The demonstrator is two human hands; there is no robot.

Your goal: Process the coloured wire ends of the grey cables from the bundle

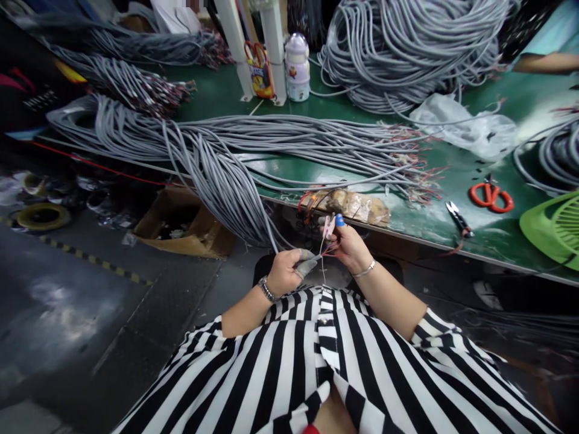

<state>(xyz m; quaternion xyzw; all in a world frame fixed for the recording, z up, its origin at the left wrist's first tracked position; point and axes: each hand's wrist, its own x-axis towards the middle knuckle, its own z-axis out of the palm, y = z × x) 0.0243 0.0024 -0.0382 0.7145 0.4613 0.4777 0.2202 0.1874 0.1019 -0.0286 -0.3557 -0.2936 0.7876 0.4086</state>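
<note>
Above my lap, my left hand (289,271) is closed around the end of a grey cable, with grey covers on its fingertips. Thin red and pale wires (331,250) fan out of that end toward the right. My right hand (351,246), its thumb in a blue cover, pinches a small pale pink clip-like piece (329,226) close to these wires. A thin white strand hangs down between the hands. Behind my left hand, a thick bundle of grey cables (226,187) droops over the table edge. Fingers partly hide the wire ends.
On the green table (452,181) lie red-handled scissors (491,196), small snips (459,218), a plastic bag (465,125) and a taped brown block (353,206). A large cable coil (407,54), a bottle (297,66) and a green basket (554,229) stand around. Another person's arm (545,62) shows at right.
</note>
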